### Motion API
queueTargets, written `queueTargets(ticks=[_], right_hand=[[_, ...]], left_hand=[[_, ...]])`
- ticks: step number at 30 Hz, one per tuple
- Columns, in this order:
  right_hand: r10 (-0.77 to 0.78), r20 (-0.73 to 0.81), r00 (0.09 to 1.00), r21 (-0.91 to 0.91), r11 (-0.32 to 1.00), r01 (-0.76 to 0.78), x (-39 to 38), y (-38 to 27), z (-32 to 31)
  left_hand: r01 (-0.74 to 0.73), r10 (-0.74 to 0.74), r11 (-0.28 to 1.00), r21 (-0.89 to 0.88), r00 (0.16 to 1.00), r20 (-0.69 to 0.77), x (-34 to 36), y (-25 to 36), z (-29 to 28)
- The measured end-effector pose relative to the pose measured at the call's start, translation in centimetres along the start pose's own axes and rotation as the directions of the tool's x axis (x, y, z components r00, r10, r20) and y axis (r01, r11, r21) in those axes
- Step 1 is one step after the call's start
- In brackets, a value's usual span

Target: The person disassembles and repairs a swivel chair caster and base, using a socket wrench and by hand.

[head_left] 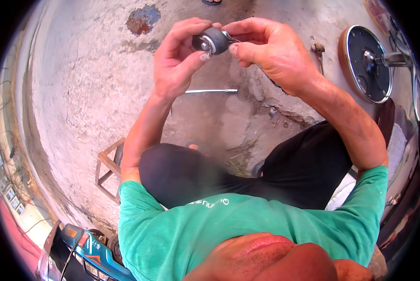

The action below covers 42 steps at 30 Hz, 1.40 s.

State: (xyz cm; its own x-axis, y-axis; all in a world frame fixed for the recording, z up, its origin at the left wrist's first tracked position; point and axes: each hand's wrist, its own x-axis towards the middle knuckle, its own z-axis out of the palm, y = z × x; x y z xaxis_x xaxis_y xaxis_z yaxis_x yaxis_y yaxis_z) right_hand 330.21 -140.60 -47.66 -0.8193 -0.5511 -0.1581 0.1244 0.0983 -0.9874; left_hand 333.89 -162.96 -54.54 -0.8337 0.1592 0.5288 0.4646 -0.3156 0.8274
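Note:
Up in front of me, above the ground, I hold a small dark caster wheel [213, 41] with a bright bolt head at its middle. My left hand [176, 58] is closed round its left side, thumb below and fingers behind. At its right side my right hand [277, 51] pinches a thin metal piece against the wheel, between thumb and forefinger. The exact shape of that piece is partly hidden by the fingers.
Below my hands a thin metal rod [211, 91] lies on the ground. A hammer-like tool [318, 54] lies at the right, near a round dark base [366, 64] with a shiny rim. A wooden frame [108, 161] stands left of my knee; a blue vehicle [97, 253] is at lower left.

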Motion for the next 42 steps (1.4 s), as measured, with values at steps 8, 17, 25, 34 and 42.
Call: queueTargets(ticks=[8,17,25,34,42], right_hand=[[-0.098,0.071,0.993,-0.069,0.992,0.103,-1.3,-0.9,0.0],[-0.194,0.032,0.980,-0.159,0.968,0.197,-1.4,0.0,1.4],[0.057,-0.005,0.998,-0.105,0.993,-0.057,0.2,1.1,0.5],[0.198,0.074,0.977,-0.016,0.980,-0.198,0.9,1.5,0.6],[0.213,0.144,0.966,0.111,0.967,-0.229,1.8,3.0,-0.8]], left_hand=[[-0.159,0.136,0.947,0.279,0.986,0.099,0.2,0.8,-0.5],[-0.206,0.144,0.751,0.628,0.978,0.150,0.5,1.7,-1.0],[-0.134,-0.009,0.683,0.718,0.981,0.192,0.7,2.8,-0.4],[-0.006,-0.113,0.689,0.725,0.987,0.116,1.2,2.8,0.8],[0.190,-0.212,0.709,0.679,0.976,-0.052,0.1,0.7,-3.4]])
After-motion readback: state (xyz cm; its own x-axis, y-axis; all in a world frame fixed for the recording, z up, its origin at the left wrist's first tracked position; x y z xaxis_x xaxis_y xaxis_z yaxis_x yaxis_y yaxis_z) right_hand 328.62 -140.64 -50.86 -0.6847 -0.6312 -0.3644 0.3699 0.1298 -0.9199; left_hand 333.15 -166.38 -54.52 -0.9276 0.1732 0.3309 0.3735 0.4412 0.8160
